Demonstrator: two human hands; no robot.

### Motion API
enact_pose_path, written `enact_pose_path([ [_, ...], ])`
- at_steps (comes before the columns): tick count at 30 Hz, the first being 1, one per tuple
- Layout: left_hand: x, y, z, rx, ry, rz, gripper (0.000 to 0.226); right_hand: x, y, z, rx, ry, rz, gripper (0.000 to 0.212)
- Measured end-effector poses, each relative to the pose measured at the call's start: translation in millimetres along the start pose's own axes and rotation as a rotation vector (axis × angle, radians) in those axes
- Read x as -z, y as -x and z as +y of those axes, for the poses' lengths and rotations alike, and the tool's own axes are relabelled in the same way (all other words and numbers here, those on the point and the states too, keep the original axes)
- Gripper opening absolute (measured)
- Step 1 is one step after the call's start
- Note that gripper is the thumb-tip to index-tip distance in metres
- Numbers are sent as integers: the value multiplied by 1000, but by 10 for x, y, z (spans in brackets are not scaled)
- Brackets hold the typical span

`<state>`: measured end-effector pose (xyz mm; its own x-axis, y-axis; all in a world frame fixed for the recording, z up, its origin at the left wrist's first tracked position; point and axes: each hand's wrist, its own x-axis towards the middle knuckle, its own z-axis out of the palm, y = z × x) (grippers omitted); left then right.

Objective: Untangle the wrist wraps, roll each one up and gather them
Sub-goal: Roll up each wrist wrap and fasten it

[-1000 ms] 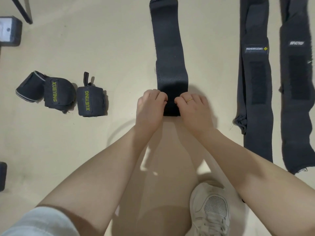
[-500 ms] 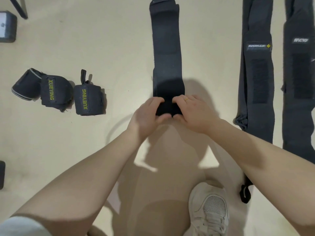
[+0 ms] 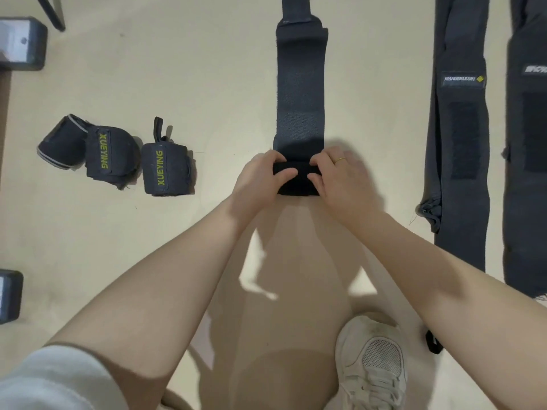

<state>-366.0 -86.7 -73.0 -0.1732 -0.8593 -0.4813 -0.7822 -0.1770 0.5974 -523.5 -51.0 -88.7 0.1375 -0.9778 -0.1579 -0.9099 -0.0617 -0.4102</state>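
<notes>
A dark grey wrist wrap (image 3: 300,90) lies flat on the floor, running away from me, its near end turned into a small roll (image 3: 297,180). My left hand (image 3: 260,179) grips the roll's left end and my right hand (image 3: 340,179), which wears a gold ring, grips its right end, thumbs on top. Three rolled wraps sit at the left: a plain one (image 3: 60,142) and two with yellow XUEYING lettering (image 3: 111,155) (image 3: 165,170). Two unrolled wraps lie flat at the right (image 3: 460,128) (image 3: 529,161).
My white sneaker (image 3: 374,368) stands on the beige floor (image 3: 207,84) below my right forearm. Dark dumbbell ends lie at the left edge (image 3: 22,42) (image 3: 10,295). A thin black leg (image 3: 53,11) crosses the top left corner. A small black loop (image 3: 433,341) lies near my right arm.
Both hands have turned the wrap's near end over, so the roll has grown and moved a little away from me. The flat part is shorter.
</notes>
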Motion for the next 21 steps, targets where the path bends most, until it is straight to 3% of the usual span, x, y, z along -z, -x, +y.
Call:
enact_pose_path([
  [6,-86,-100,-12,142,1,63,37,-30,28,97,125,208,-120,72],
  [13,-72,21,-80,170,-11,168,36,127,-80,-155,146,169,-339,39],
  [17,64,281,-304,119,28,117,45,-39,52,-576,-47,-30,-439,43],
  [21,262,576,-589,49,71,30,73,-283,166,-1117,-286,-339,-589,36],
])
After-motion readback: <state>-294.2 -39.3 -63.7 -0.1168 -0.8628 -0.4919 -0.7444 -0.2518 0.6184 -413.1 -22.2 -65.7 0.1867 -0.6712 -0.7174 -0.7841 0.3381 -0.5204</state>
